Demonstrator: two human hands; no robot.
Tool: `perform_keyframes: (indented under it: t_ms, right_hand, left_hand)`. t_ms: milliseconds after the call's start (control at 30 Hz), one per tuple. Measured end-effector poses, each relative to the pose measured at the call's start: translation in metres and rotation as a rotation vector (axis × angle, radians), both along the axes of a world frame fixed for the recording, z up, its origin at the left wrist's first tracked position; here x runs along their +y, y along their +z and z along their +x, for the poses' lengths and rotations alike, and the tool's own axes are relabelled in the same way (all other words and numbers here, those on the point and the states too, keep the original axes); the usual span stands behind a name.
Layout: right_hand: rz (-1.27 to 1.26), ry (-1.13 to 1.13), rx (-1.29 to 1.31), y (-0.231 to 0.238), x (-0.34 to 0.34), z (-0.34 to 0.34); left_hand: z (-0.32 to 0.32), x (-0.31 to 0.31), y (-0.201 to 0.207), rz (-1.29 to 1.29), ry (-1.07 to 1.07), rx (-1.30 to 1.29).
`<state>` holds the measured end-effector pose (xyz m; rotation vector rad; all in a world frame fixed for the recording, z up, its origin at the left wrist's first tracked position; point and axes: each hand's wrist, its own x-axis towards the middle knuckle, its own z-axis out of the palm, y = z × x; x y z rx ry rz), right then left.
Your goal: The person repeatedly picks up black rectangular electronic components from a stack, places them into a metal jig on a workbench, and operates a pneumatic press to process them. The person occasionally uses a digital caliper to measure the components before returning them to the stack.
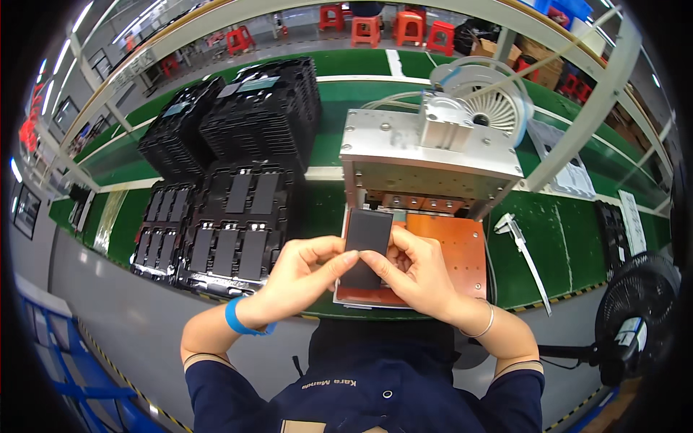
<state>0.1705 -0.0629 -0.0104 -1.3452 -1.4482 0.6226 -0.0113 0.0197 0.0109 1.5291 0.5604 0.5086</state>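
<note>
Between my two hands is a flat black rectangular battery cell (369,238), held upright lengthwise above the orange base plate (447,252) of a metal press fixture (433,162). My left hand (310,268) grips its left edge, thumb laid across the face. From the other side my right hand (413,270) pinches it, fingers curled behind and thumb on the front. The thumb tips nearly meet on the cell. Its far end lies just in front of the fixture's opening. To the left, a black tray (278,216) carries several similar dark cells (253,252).
Tall stacks of black trays (263,115) stand behind at the left, with another cell tray (160,234) beside. Right of the fixture lies a caliper (527,260) on the green bench. A black fan (639,303) stands at the right edge. A white reel (487,101) sits behind the fixture.
</note>
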Motion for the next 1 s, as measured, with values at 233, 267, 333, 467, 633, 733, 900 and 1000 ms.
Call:
perform_keyframes:
  t_ms: [233,267,333,467,633,733,900,1000]
  right_hand:
    - [0.064,-0.145,0.120,-0.013,-0.025,0.010]
    - [0.031,-0.141,0.183,-0.015,-0.026,0.011]
    - [-0.031,-0.127,0.314,-0.017,-0.028,0.013]
    - [-0.148,-0.041,0.456,-0.016,-0.028,0.017]
    - [-0.251,0.092,0.507,-0.014,-0.030,0.022]
    - [-0.211,0.124,0.423,-0.016,-0.028,0.024]
    - [-0.239,0.042,0.394,-0.017,-0.028,0.027]
    - [-0.193,0.043,0.437,-0.027,-0.026,0.031]
  left_hand:
    - [0.016,-0.026,-0.005,0.124,-0.095,-0.006]
    - [0.019,-0.028,-0.005,0.109,-0.094,-0.021]
    - [0.021,-0.028,-0.010,0.086,-0.094,0.002]
    - [0.025,-0.030,-0.012,0.039,-0.070,-0.004]
    - [0.026,-0.027,-0.020,-0.041,-0.045,0.016]
    - [0.026,-0.024,-0.023,-0.093,-0.053,0.000]
    - [0.025,-0.027,-0.027,-0.126,-0.063,0.024]
    - [0.025,-0.027,-0.023,-0.173,-0.062,0.020]
